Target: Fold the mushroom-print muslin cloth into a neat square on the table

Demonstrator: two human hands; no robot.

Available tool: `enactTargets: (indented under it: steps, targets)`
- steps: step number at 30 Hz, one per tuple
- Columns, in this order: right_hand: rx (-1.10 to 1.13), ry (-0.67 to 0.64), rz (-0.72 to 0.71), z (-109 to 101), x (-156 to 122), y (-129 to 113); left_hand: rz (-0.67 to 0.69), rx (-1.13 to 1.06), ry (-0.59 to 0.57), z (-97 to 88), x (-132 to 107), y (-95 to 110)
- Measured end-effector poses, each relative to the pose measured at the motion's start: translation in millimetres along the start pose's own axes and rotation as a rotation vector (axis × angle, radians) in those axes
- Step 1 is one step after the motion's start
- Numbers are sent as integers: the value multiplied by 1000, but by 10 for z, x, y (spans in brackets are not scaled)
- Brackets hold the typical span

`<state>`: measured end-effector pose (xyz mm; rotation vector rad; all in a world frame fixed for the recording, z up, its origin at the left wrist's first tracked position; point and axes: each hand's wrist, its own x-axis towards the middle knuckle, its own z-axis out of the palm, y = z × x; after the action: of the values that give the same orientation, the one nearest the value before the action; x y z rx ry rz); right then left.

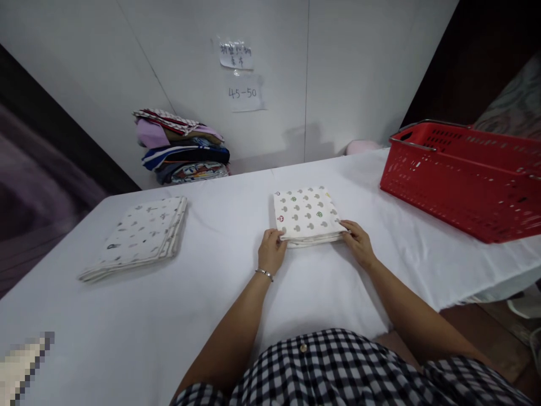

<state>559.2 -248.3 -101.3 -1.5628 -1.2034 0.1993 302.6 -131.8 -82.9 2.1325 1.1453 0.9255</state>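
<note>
A folded white cloth with a mushroom print (306, 211) lies on the white-covered table (228, 299) in front of me. At its near left corner, my left hand (271, 250) pinches the folded edge between thumb and fingers. The near right corner is pinched by my right hand (357, 241) in the same way. Several layers show along the cloth's near edge. Farther left rests a second folded white cloth with a small grey print (141, 231), apart from both hands.
A red plastic basket (456, 192) with metal handles stands at the table's right. Behind the back edge, folded fabrics (186, 149) are stacked against the wall. Two handwritten paper signs (245, 94) hang above. A pixelated patch covers the lower left corner.
</note>
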Motion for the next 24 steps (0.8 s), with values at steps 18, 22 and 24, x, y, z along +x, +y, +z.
enactTargets:
  steps: [18, 22, 24]
  targets:
    - [14, -50, -5, -39, -10, 1, -11, 62, -52, -69, -32, 33]
    - [-8, -33, -9, -16, -11, 3, 44, 160, -46, -62, -36, 17]
    - [-39, -14, -14, -3, -11, 2, 65, 195, -42, -61, -29, 3]
